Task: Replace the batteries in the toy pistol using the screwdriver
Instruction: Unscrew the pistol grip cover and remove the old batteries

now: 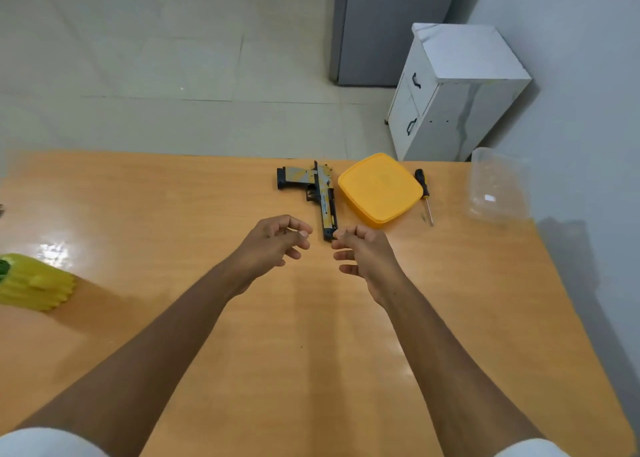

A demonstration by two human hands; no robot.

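The toy pistol lay flat near the worktop's far edge, barrel running toward the near edge, handle pointing left; its body was yellow and grey with black parts. The black-handled screwdriver lay right of a yellow lid. The left grip and right grip hovered loosely curled, grasping nothing.
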